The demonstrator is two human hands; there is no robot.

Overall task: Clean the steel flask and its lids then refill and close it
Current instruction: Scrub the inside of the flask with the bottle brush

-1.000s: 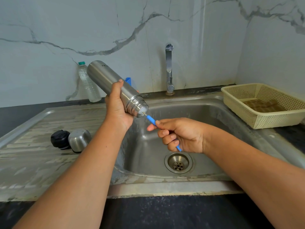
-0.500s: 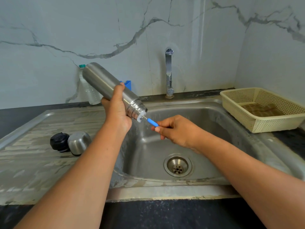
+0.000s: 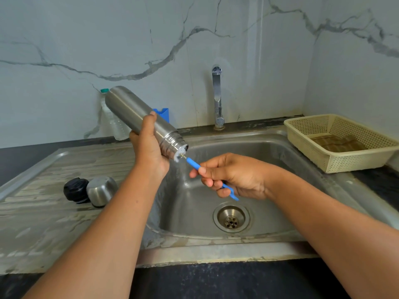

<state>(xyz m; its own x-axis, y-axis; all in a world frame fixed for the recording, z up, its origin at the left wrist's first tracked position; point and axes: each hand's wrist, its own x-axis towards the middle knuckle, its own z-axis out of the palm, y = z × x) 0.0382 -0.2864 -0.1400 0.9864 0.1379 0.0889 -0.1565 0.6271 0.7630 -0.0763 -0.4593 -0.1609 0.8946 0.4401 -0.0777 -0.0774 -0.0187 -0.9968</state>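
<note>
left grip [image 3: 149,151] clasps cylindrical steel flask [image 3: 131,108] mouth-down over steel sink [image 3: 280,162], presumably to drain; right grip [image 3: 235,175] pinches blue-handled brush [image 3: 193,164] at its mouth.

The wide-angle view, worn on the head, looks forward and steeply down into a stainless steel sink basin [image 3: 259,145], which fills mid-frame at close range. It faces the white grey-veined marble wall [image 3: 129,29] squarely, with the chrome tap [image 3: 216,93] slightly right of centre and a cream plastic mesh basket [image 3: 356,160] at far right.
</note>
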